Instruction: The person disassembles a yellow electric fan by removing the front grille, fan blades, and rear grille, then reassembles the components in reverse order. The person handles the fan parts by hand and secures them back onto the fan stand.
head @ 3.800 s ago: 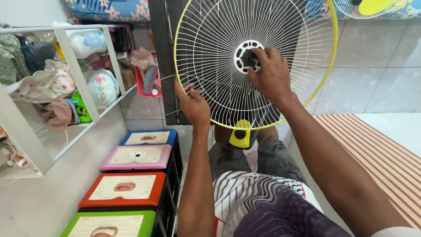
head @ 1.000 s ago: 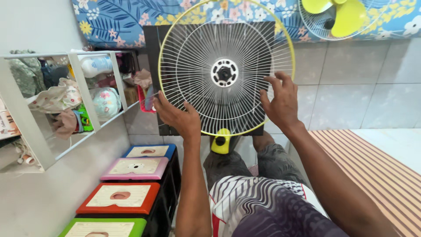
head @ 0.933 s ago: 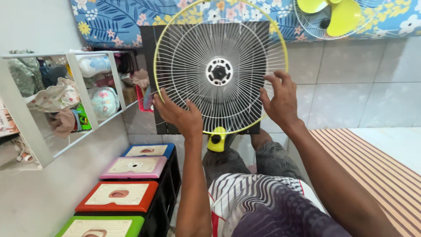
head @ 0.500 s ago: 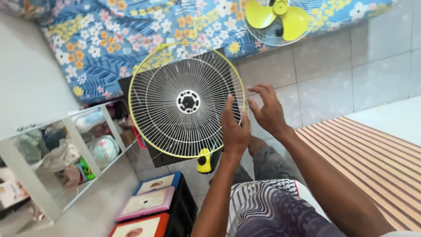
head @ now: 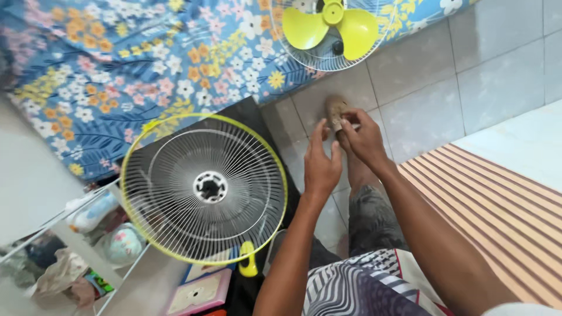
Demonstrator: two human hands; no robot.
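Head view: your hands sit off the round white wire fan guard with yellow rim (head: pixel 204 188).
The guard lies at nine o'clock of your flat, empty left hand (head: pixel 322 164); your right hand (head: pixel 362 136) pinches a small brown cloth (head: pixel 335 110).

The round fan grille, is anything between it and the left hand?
Nothing visible does. The round fan grille stands just left of the left hand, with only bare gap between them; neither hand touches it.
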